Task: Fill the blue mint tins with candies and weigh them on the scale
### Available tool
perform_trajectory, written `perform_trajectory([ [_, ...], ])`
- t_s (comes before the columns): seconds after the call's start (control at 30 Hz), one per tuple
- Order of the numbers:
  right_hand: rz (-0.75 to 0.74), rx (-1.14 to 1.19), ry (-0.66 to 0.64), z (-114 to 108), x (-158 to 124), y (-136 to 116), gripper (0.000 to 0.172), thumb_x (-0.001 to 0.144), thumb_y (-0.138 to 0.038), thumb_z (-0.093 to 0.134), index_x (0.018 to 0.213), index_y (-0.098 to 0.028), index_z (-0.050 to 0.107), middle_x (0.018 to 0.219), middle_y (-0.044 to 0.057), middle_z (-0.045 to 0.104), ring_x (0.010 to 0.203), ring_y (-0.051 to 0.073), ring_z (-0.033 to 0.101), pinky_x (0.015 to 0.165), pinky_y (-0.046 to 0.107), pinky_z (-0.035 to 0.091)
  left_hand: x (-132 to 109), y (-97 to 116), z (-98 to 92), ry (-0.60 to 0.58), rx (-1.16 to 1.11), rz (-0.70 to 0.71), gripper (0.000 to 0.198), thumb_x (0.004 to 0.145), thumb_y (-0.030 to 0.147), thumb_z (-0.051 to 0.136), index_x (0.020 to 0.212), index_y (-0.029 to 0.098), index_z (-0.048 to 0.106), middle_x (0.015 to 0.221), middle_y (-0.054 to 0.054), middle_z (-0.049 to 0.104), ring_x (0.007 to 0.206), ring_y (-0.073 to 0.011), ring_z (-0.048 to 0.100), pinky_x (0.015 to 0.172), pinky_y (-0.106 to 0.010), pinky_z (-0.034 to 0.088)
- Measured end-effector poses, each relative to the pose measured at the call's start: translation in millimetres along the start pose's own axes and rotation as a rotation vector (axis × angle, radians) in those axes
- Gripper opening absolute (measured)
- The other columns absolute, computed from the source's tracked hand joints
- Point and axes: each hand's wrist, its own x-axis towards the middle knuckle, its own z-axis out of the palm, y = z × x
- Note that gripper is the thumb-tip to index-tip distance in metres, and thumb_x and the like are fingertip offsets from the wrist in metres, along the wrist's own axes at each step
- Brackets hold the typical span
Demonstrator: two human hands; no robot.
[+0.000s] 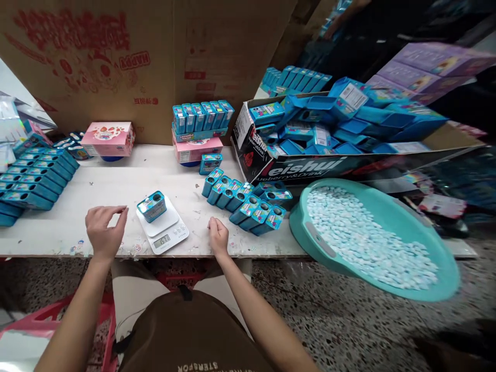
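Observation:
A white digital scale (pixel 170 232) lies at the table's front, its display showing digits that look like 1571. On its pan stands a blue candy tin (pixel 152 206) with a dark round hole in its top. Just left of the scale is my left hand (pixel 104 232), thumb and fingertips pinched together; anything between them is too small to make out. My right hand (pixel 219 236) rests on the table right of the scale, fingers curled closed, their contents hidden. Beside it, several blue tins (pixel 248 206) with round holes stand in slanted rows, some with white candies on top.
A teal basin (pixel 310 232) of white candies (pixel 360 232) overhangs the front right edge. Behind it, a black carton (pixel 287 168) holds many blue tins. Pink boxes (pixel 108 138) stand at the back; more tins (pixel 34 181) are grouped left. A cardboard sheet (pixel 155 62) backs the table.

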Motion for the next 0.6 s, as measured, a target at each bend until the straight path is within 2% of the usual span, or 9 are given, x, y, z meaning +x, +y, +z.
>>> perform_trajectory([
  [0.13, -0.009, 0.017, -0.001, -0.2, -0.2, -1.8, 0.039, 0.086, -0.047, 0.04, 0.058, -0.02, 0.042, 0.055, -0.004, 0.041, 0.056, 0.012, 0.04, 0.059, 0.026, 0.03, 35.7, 19.9, 5.3, -0.147, 0.09, 0.179, 0.016, 0.081, 0.037, 0.061, 0.088, 0.025, 0.07, 0.081, -0.003, 0.065, 0.086, -0.0215, 0.054, 0.084, -0.039, 0.037],
  [0.3, 0.007, 0.07, 0.009, 0.3, 0.9, -2.0, 0.039, 0.086, -0.049, 0.042, 0.059, -0.021, 0.043, 0.055, -0.003, 0.043, 0.056, 0.013, 0.041, 0.058, 0.027, 0.031, 52.6, 16.4, 13.1, -0.337, 0.163, 0.343, 0.019, 0.082, 0.036, 0.058, 0.096, 0.028, 0.069, 0.088, -0.005, 0.066, 0.087, -0.0227, 0.052, 0.081, -0.039, 0.037],
  [0.43, -0.006, 0.086, -0.005, 0.6, 2.2, 0.2, 0.039, 0.086, -0.049, 0.042, 0.059, -0.021, 0.044, 0.056, -0.003, 0.043, 0.056, 0.014, 0.042, 0.058, 0.027, 0.031, 65.9, 12.3, 8.0, -0.403, 0.193, 0.464, 0.021, 0.084, 0.032, 0.054, 0.101, 0.031, 0.067, 0.095, -0.004, 0.066, 0.093, -0.024, 0.051, 0.084, -0.041, 0.037],
  [0.6, -0.015, 0.095, 0.005, 0.8, 2.2, 1.3, 0.039, 0.086, -0.05, 0.042, 0.059, -0.021, 0.044, 0.055, -0.003, 0.043, 0.056, 0.015, 0.042, 0.058, 0.028, 0.032, 84.4, 16.6, 4.2, -0.562, 0.208, 0.592, 0.024, 0.083, 0.026, 0.054, 0.102, 0.034, 0.066, 0.096, -0.004, 0.065, 0.095, -0.0243, 0.05, 0.088, -0.043, 0.037],
])
